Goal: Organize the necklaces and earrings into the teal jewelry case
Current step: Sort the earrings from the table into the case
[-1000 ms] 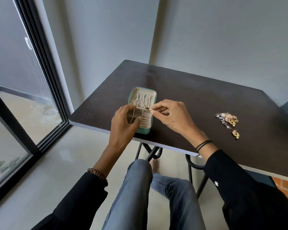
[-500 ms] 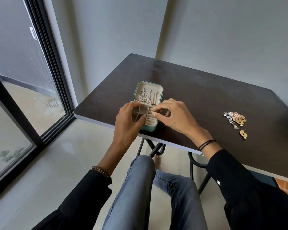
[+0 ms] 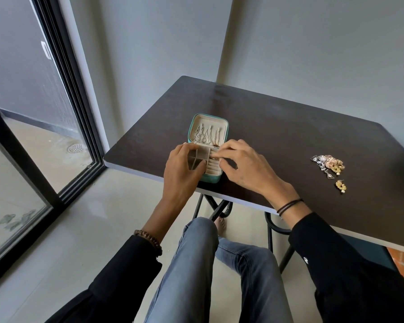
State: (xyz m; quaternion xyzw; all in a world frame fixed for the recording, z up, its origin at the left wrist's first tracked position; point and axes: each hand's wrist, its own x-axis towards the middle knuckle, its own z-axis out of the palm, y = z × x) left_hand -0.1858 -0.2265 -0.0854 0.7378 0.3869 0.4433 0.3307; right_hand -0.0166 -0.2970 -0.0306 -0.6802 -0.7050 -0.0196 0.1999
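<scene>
Case [image 3: 211, 178], teal outside and beige inside, lies open on the dark surface [image 3: 289, 136], with its lid [image 3: 221, 124] laid flat on the far side. Several necklaces [image 3: 205, 136] hang in a row across the lid's lining, their chains bunched at the case's left.

The left hand [image 3: 182, 169] grasps the case from its left side: the fingers curl round the tray's far-left corner and the thumb lies over the divided compartments at the tray's near left. The right hand [image 3: 243, 166] comes in from the case's right, and its thumb and forefinger pinch a small gold piece [image 3: 214, 157] over the top of the tray's right half, just above the ribbed slots. The piece is too small to say what it is.

Well to the right of the case, a heap of earrings [image 3: 329, 162] in silver, rose and gold lies on the surface. One gold earring [image 3: 341, 185] lies apart, just nearer the person than the heap.

A bead bracelet [image 3: 149, 241] circles the left wrist and black bands [image 3: 289, 204] circle the right.
</scene>
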